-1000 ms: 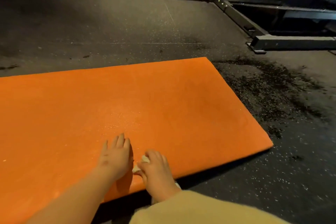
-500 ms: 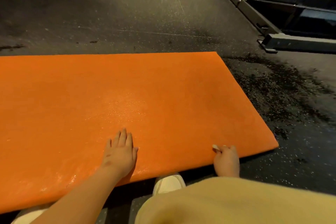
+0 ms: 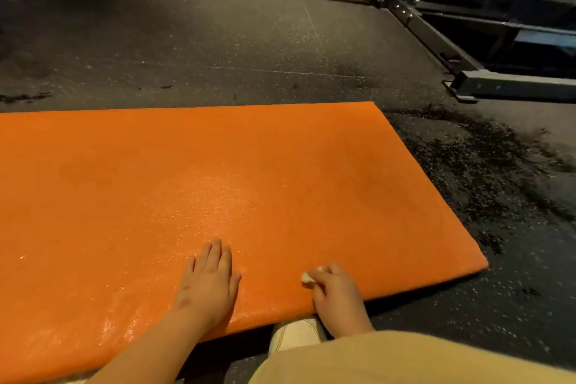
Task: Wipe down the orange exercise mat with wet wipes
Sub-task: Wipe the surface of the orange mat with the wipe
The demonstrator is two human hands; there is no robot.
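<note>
Left end of the orange mat (image 3: 218,181) cut off by the frame edge. wet wipe (image 3: 308,277) mostly hidden under the curled fingers of the right hand (image 3: 338,299); only a white bit shows. white shoe (image 3: 294,335) partly covered by the beige trouser leg (image 3: 405,358). metal frame (image 3: 511,84) cropped at right.

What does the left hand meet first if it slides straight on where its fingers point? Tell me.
The way looks free: the left hand lies flat on the orange mat, fingers pointing away, and ahead lies only bare, glistening mat up to its far edge, then dark floor.
</note>
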